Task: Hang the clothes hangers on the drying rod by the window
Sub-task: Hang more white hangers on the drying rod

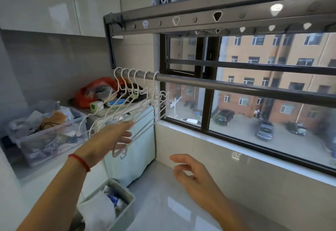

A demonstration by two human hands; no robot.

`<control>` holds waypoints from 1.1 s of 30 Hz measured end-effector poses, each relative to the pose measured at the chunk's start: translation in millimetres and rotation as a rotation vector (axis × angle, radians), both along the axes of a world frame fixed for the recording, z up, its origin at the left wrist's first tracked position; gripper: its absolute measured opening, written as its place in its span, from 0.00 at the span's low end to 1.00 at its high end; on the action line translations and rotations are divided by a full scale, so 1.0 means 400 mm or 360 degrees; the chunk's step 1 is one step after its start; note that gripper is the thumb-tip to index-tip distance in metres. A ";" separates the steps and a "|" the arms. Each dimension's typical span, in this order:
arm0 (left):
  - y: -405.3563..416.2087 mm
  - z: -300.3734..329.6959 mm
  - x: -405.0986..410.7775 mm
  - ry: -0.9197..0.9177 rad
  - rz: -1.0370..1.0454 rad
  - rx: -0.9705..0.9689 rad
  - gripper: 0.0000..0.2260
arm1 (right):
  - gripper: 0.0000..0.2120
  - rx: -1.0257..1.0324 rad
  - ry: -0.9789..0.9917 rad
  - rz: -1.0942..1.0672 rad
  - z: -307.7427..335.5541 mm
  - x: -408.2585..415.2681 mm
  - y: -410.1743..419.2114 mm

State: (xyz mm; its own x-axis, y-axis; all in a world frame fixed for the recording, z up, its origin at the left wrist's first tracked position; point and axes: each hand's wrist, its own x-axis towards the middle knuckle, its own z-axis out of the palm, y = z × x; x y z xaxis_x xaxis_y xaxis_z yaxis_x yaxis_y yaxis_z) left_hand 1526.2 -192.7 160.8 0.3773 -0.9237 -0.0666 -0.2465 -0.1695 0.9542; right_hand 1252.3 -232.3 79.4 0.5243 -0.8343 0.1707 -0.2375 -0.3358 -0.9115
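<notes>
Several white clothes hangers (138, 92) hang by their hooks at the left end of the grey drying rod (236, 87), which runs across the window. My left hand (111, 138) reaches up to the hangers' lower bars, its straight fingers touching them from the left. My right hand (189, 172) hovers lower, over the floor by the tiled window ledge, fingers relaxed and holding nothing.
A perforated grey drying rack (218, 18) hangs above the rod. A white appliance (131, 150) topped with clutter and a red bag (94, 92) stands under the hangers. A clear storage box (45, 136) sits left. A pale green bin (112, 207) stands on the floor.
</notes>
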 end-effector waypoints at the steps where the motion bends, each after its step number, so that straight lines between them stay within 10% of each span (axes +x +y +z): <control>1: 0.028 0.015 -0.012 -0.0346 0.0081 -0.0044 0.32 | 0.15 0.0000 0.0005 -0.0016 -0.006 -0.013 0.004; 5: 0.111 0.006 -0.104 -0.1351 0.0610 -0.0539 0.17 | 0.15 0.0026 -0.0017 -0.0126 -0.038 -0.089 0.017; 8: 0.131 -0.032 -0.266 -0.0901 0.0505 -0.0855 0.11 | 0.15 0.0057 -0.0086 -0.0265 -0.057 -0.174 0.034; 15: 0.108 -0.262 -0.816 0.0079 -0.0159 -0.0432 0.09 | 0.12 0.0044 -0.0200 -0.0534 -0.100 -0.507 0.131; 33: 0.400 -0.330 -2.269 0.0277 -0.1627 -0.0157 0.07 | 0.13 0.0185 -0.0590 -0.2234 -0.155 -1.825 0.727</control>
